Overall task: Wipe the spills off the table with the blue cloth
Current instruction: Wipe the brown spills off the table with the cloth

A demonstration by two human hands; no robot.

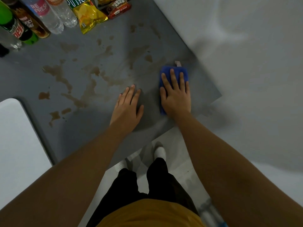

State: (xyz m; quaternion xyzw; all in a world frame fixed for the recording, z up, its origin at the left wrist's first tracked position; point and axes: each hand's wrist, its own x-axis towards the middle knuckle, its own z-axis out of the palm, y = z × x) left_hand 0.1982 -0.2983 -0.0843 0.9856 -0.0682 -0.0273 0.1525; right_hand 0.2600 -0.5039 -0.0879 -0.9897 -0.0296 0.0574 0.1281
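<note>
A folded blue cloth [165, 71] lies on the grey table [101, 131] near its right corner. My right hand [176, 94] presses flat on top of the cloth, fingers spread, covering most of it. A small pale tag sticks out at the cloth's far edge. My left hand [127, 107] rests flat on the bare tabletop just left of the cloth, fingers slightly apart, holding nothing. Brown spills [60, 76] spread in blotches and streaks over the middle and left of the table, with smaller spots [148, 58] just beyond the cloth.
Several drink bottles [49, 15] stand at the far left of the table. A yellow chip bag [89, 16] and a dark red snack pack [118, 8] lie at the far edge. A white surface [16, 136] adjoins the table on the left. The table's right edge [211, 77] is close to the cloth.
</note>
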